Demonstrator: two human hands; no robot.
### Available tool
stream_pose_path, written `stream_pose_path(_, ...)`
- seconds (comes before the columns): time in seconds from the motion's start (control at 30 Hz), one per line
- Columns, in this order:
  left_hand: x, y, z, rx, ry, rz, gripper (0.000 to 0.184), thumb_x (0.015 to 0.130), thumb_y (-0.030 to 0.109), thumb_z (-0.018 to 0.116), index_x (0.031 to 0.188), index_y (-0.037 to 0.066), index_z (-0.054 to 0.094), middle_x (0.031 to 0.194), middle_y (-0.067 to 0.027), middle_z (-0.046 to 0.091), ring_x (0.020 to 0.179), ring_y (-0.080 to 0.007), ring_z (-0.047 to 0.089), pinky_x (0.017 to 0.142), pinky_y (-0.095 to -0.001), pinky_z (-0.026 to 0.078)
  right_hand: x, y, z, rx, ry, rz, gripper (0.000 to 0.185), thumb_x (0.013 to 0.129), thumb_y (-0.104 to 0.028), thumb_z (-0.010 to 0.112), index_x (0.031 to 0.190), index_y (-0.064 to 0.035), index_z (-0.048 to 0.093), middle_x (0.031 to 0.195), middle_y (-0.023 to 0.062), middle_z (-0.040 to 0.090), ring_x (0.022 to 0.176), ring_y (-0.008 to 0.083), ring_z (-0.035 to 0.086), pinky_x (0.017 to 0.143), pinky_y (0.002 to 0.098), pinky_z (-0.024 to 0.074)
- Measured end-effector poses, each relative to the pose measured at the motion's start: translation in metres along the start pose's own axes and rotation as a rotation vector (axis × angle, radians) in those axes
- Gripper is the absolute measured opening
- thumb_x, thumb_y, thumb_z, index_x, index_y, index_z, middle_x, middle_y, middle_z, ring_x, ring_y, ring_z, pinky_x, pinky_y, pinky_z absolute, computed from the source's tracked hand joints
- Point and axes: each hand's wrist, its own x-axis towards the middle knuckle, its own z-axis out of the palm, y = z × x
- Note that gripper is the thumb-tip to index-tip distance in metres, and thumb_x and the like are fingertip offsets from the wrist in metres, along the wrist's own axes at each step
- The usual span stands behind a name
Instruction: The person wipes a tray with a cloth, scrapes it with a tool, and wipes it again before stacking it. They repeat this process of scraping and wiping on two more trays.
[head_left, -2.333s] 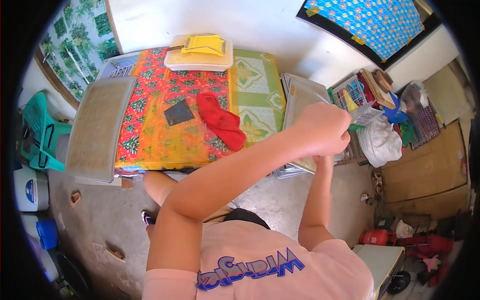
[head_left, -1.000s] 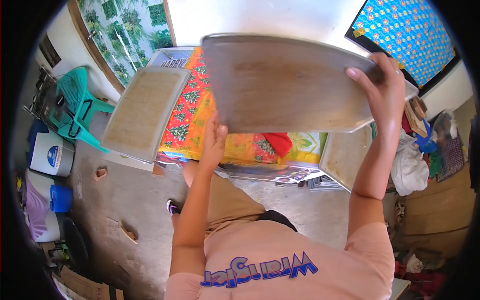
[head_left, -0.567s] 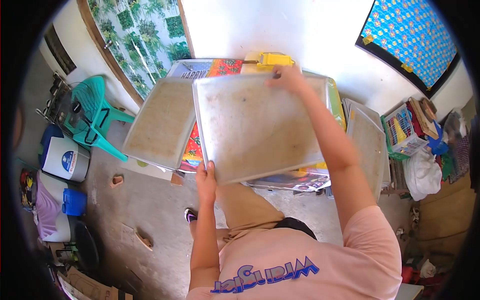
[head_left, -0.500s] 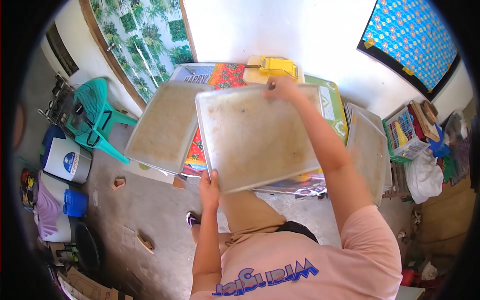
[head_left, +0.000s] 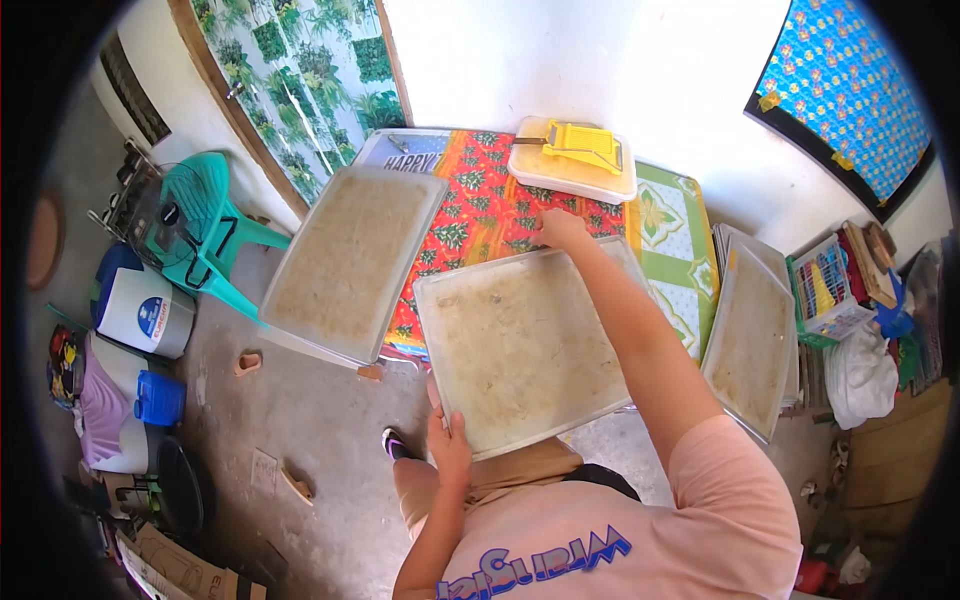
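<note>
A shallow rectangular metal tray [head_left: 525, 345] with a stained, scratched surface is tilted in front of my body, at the table's near side. My left hand [head_left: 449, 445] grips its near left corner, thumb on the upper face. My right hand [head_left: 562, 230] is at the tray's far edge, over the red tablecloth [head_left: 480, 200], with its fingers curled in. Whether it pinches the rim or a small thing is hidden. A similar tray [head_left: 355, 260] lies on the table's left side. On the far side, a yellow slicer [head_left: 582, 148] rests on a white lidded container [head_left: 570, 185].
More trays [head_left: 750, 340] lean in a stack at the right. A green chair [head_left: 205, 230] and a white-and-blue cooler [head_left: 145, 315] stand at the left. Beyond the stacked trays are a basket [head_left: 825, 290] and a white sack [head_left: 860, 380]. A slipper [head_left: 297, 487] lies on the floor.
The tray has come lower and closer to my body, uncovering more red tablecloth and the white container. Both hands have moved down, and my right hand now sits at the tray's far edge.
</note>
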Motion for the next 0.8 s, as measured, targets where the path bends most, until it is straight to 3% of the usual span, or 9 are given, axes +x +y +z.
stream_pose_path(0.1, -0.010, -0.005, -0.001, 0.021, 0.020, 0.060, 0.037, 0.099, 0.019, 0.056, 0.125, -0.006, 0.050, 0.118, -0.0128, 0.060, 0.106, -0.0162, 0.055, 0.095, -0.0304, 0.043, 0.016, 0.013, 0.027, -0.042, 0.142, -0.104, 0.057, 0.068, -0.044, 0.082, 0.113, -0.0141, 0.063, 0.113, 0.0121, 0.066, 0.120, 0.0322, 0.054, 0.097, 0.0441, 0.0456)
stream_pose_path(0.23, -0.026, 0.022, 0.005, 0.004, 0.037, -0.003, 0.038, 0.099, 0.021, 0.056, 0.125, -0.007, 0.050, 0.116, -0.0133, 0.060, 0.104, -0.0165, 0.057, 0.093, -0.0302, 0.044, 0.026, 0.013, 0.025, -0.080, -0.021, -0.200, 0.061, 0.065, -0.042, 0.084, 0.116, -0.0162, 0.061, 0.119, 0.0133, 0.062, 0.120, 0.0324, 0.054, 0.095, 0.0461, 0.0468)
stream_pose_path(0.3, -0.034, 0.018, 0.002, 0.030, 0.040, 0.011, 0.043, 0.099, 0.025, 0.057, 0.126, -0.007, 0.048, 0.114, -0.0151, 0.061, 0.103, -0.0165, 0.058, 0.090, -0.0294, 0.047, 0.037, 0.017, 0.030, -0.107, -0.139, -0.206, 0.060, 0.064, -0.043, 0.084, 0.116, -0.0201, 0.062, 0.120, 0.0121, 0.062, 0.119, 0.0316, 0.056, 0.094, 0.0494, 0.0483)
stream_pose_path(0.4, -0.036, 0.027, 0.000, 0.054, 0.024, -0.003, 0.042, 0.100, 0.024, 0.056, 0.126, -0.007, 0.048, 0.115, -0.0147, 0.061, 0.102, -0.0160, 0.059, 0.089, -0.0287, 0.047, 0.012, -0.007, 0.015, -0.283, -0.111, -0.142, 0.061, 0.066, -0.042, 0.085, 0.114, -0.0134, 0.061, 0.110, 0.0123, 0.066, 0.113, 0.0307, 0.059, 0.090, 0.0416, 0.0497)
stream_pose_path(0.5, -0.031, 0.027, -0.002, 0.047, 0.023, -0.005, 0.043, 0.099, 0.025, 0.057, 0.126, -0.007, 0.048, 0.116, -0.0144, 0.061, 0.101, -0.0159, 0.059, 0.089, -0.0286, 0.048, 0.020, -0.004, 0.015, -0.221, -0.147, -0.192, 0.058, 0.066, -0.043, 0.085, 0.111, -0.0132, 0.063, 0.104, 0.0104, 0.068, 0.102, 0.0284, 0.064, 0.083, 0.0400, 0.0522)
stream_pose_path(0.6, -0.028, 0.022, 0.001, -0.085, 0.055, -0.066, 0.035, 0.098, 0.017, 0.059, 0.124, -0.006, 0.051, 0.115, -0.0117, 0.062, 0.104, -0.0161, 0.057, 0.094, -0.0295, 0.044, 0.015, 0.001, 0.011, -0.097, -0.125, -0.160, 0.059, 0.065, -0.043, 0.086, 0.110, -0.0123, 0.064, 0.104, 0.0091, 0.069, 0.098, 0.0285, 0.066, 0.079, 0.0407, 0.0530)
stream_pose_path(0.8, -0.024, 0.006, -0.004, -0.209, 0.015, -0.091, 0.037, 0.097, 0.019, 0.060, 0.125, -0.004, 0.050, 0.116, -0.0108, 0.062, 0.103, -0.0154, 0.058, 0.093, -0.0289, 0.045, 0.036, 0.021, 0.040, -0.137, -0.019, -0.093, 0.061, 0.064, -0.046, 0.086, 0.109, -0.0111, 0.065, 0.107, 0.0128, 0.069, 0.100, 0.0320, 0.065, 0.082, 0.0434, 0.0524)
